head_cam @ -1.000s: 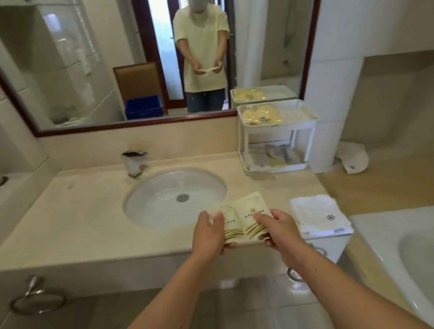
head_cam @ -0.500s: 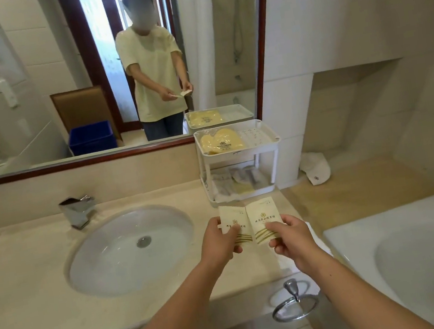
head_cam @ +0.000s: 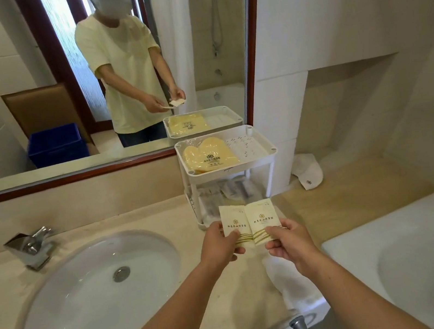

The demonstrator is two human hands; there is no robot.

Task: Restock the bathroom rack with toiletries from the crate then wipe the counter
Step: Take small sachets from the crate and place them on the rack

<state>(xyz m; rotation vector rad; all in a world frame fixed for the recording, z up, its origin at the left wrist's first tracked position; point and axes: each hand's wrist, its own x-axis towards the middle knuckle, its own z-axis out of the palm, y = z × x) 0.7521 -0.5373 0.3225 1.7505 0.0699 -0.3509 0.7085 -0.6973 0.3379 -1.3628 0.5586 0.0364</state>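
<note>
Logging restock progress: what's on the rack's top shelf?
A yellow wrapped pack covers the left half of the top shelf; the right half shows bare holes. Anything beneath the pack is hidden.

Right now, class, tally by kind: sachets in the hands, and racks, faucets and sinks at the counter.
Cream sachets: 2
White two-tier rack: 1
Chrome faucet: 1
Sink basin: 1
Total: 5
</note>
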